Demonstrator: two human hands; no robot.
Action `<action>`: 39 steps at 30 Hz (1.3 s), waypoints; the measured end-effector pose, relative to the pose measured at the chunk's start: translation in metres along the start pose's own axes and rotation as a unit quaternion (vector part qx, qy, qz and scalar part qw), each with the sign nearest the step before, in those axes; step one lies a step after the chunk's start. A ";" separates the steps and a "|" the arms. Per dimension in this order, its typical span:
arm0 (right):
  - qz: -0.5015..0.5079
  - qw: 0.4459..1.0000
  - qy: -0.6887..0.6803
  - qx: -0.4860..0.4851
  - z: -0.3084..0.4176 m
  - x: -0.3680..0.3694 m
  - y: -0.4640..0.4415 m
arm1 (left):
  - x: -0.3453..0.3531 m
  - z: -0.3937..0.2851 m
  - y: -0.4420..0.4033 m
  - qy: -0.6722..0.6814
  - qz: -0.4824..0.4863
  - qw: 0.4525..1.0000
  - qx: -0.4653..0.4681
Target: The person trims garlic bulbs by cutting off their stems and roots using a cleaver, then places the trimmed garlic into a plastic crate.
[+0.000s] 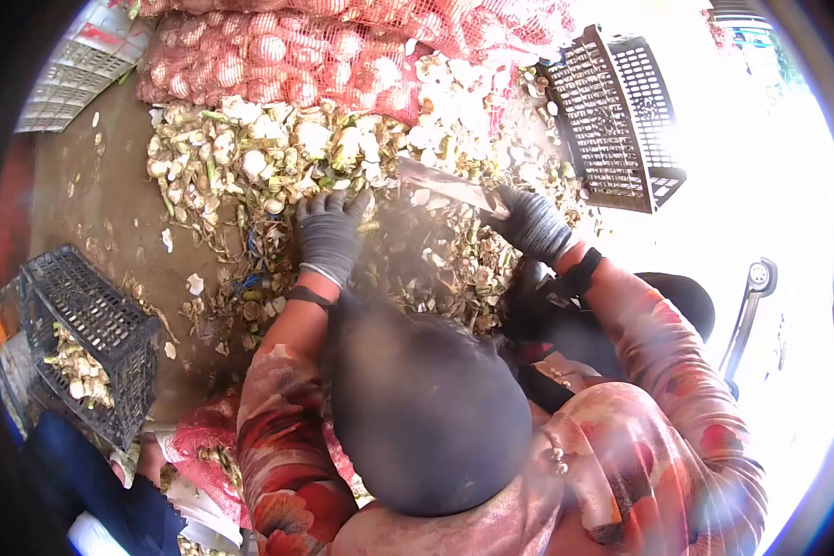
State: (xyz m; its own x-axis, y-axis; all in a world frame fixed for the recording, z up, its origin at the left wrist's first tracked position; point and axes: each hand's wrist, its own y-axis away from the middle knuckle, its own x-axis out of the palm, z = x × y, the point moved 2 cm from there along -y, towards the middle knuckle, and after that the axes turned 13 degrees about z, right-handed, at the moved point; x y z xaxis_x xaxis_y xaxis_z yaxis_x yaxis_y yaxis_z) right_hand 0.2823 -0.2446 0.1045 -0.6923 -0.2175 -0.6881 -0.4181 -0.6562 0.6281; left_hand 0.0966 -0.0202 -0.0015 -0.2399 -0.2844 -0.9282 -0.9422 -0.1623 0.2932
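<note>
Garlic [278,148], loose: one broad heap of bulbs, stalks and papery skins, lying on the floor [125,204] ahead of me, its near edge within reach of both gloves, which I take to be why it lies there.

Left hand [332,236], one, in grey knit glove: palm down on the near side of the heap, fingers a little spread and laid on the garlic, pinching nothing that I can see; probably so placed to steady or gather bulbs.

Right hand [536,225], one, in matching glove: fingers closed around the handle end of a long flat blade [445,185], apparently a knife. Blade points across the heap towards my left side, held low; gripped at the end, I judge, to keep my fingers off the edge.

Red mesh sacks [269,56], full of bulbs: lying along the far side of the heap, touching it, likely as stock kept close.

Black crate [607,120], one: to the right of the heap, beside scattered skins.

Second black crate [93,306], tilted, to my left: some garlic inside.

Pink mesh bag [215,445], lower left, near a co-worker's dark sleeve or trouser leg [111,482]; which, I cannot tell.
</note>
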 end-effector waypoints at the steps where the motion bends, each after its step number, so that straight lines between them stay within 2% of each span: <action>1: 0.008 0.999 0.035 0.026 -0.001 0.001 -0.003 | -0.007 0.007 -0.001 0.006 0.022 0.999 -0.035; 3: -0.002 1.000 0.027 0.015 0.000 0.003 -0.004 | -0.008 0.016 -0.005 0.028 -0.015 0.999 -0.043; 9: 0.044 0.996 0.025 -0.069 0.024 0.004 -0.021 | -0.006 0.006 -0.013 -0.010 0.045 0.990 -0.134; 11: 0.060 0.995 0.047 -0.069 0.032 0.005 -0.030 | -0.015 0.005 -0.010 0.032 0.090 0.983 -0.159; 12: 0.071 0.993 0.033 -0.092 0.034 0.004 -0.032 | 0.000 0.012 -0.007 0.045 0.048 0.983 -0.170; 13: 0.072 0.992 0.031 -0.098 0.035 0.007 -0.038 | -0.006 0.013 -0.005 0.041 0.049 0.983 -0.174; 15: 0.094 0.989 0.025 -0.111 0.035 0.019 -0.050 | -0.014 0.018 0.006 0.182 0.080 0.948 -0.250; 16: 0.098 0.989 0.031 -0.108 0.044 0.019 -0.052 | -0.015 0.021 0.011 0.178 0.081 0.946 -0.257; 18: 0.089 0.989 0.012 -0.121 0.050 0.026 -0.057 | -0.018 0.030 0.019 0.357 0.018 0.906 -0.226; 21: 0.070 0.987 -0.018 -0.141 0.061 0.026 -0.061 | -0.027 0.047 0.025 0.592 -0.091 0.785 -0.155; 22: 0.070 0.985 -0.027 -0.155 0.068 0.022 -0.061 | -0.031 0.043 0.030 0.624 -0.187 0.749 -0.121; 25: 0.058 0.980 -0.009 -0.188 0.099 -0.001 -0.047 | -0.072 0.038 0.056 0.652 -0.146 0.739 -0.087; 27: 0.029 0.961 0.052 -0.270 0.121 -0.013 -0.036 | -0.007 0.084 0.065 0.775 -0.148 0.613 0.054; 28: 0.023 0.957 0.061 -0.284 0.130 -0.019 -0.029 | 0.011 0.100 0.079 0.439 -0.139 0.887 0.026; 29: 0.020 0.958 0.060 -0.278 0.136 -0.023 -0.025 | 0.000 0.093 0.087 0.022 -0.109 0.994 -0.006; 30: 0.026 0.950 0.087 -0.300 0.142 -0.025 -0.022 | -0.002 0.081 0.090 0.200 -0.078 0.977 -0.003; 31: 0.033 0.940 0.115 -0.321 0.145 -0.026 -0.020 | -0.027 0.059 0.089 0.370 -0.062 0.927 -0.011; 33: 0.006 0.934 0.096 -0.344 0.144 -0.021 -0.022 | -0.033 0.054 0.090 0.500 -0.121 0.857 -0.023; 34: 0.035 0.942 0.106 -0.317 0.147 -0.021 -0.021 | -0.046 0.049 0.096 0.307 -0.091 0.948 0.002; 35: 0.064 0.948 0.116 -0.289 0.148 -0.020 -0.022 | -0.051 0.044 0.098 0.312 -0.090 0.946 0.007; 37: 0.055 0.950 0.105 -0.290 0.141 -0.007 -0.026 | -0.050 0.037 0.101 0.489 -0.049 0.867 -0.076; 38: 0.057 0.949 0.107 -0.292 0.138 -0.002 -0.029 | -0.053 0.038 0.104 0.473 -0.038 0.880 -0.021; 39: 0.057 0.947 0.109 -0.296 0.136 0.000 -0.033 | -0.055 0.036 0.104 0.475 -0.040 0.879 -0.020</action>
State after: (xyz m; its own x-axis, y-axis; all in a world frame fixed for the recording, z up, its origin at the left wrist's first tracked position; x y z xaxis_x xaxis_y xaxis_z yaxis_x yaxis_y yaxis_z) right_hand 0.2160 -0.1248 0.1326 -0.5484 -0.4132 -0.7270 0.0998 -0.8955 0.4337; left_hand 0.0036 0.0124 0.0722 0.1485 -0.9281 -0.3414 -0.9335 -0.2455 0.2614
